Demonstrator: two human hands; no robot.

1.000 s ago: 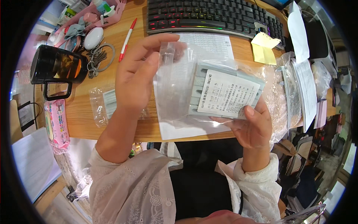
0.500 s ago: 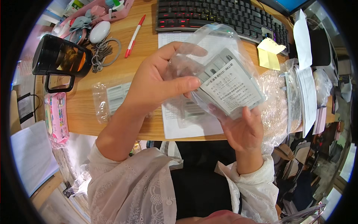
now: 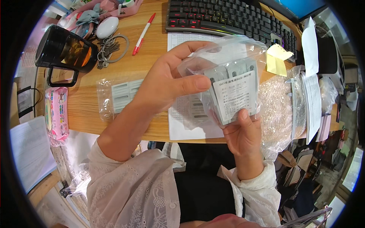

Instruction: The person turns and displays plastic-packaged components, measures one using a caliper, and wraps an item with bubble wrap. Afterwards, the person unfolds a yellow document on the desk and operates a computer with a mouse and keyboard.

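A clear plastic bag (image 3: 237, 48) is held up over the desk between my hands. Inside it are flat grey slotted pieces (image 3: 220, 72) with a white printed label (image 3: 234, 95) in front. My left hand (image 3: 180, 78) pinches the bag's left side, thumb in front and fingers behind. With its thumb on the lower front, my right hand (image 3: 245, 133) supports the bag from below; its other fingers are partly hidden behind. Another clear bag of grey slotted pieces (image 3: 123, 97) lies by my left forearm. A further bag of such pieces (image 3: 195, 110) rests on printed paper (image 3: 182, 131) beneath my hands.
Behind my hands stands a black keyboard (image 3: 213, 19). A red-and-white pen (image 3: 144, 34), a grey cable (image 3: 108, 51) and a dark mug (image 3: 66, 53) are on the left. Bubble wrap (image 3: 279, 106) and yellow sticky notes (image 3: 275, 62) lie to the right. A pink packet (image 3: 57, 114) sits at the left edge.
The bag has been turned more upright, and its contents and label now stand nearly straight. My right hand has shifted slightly left along its lower edge. My left hand keeps its hold.
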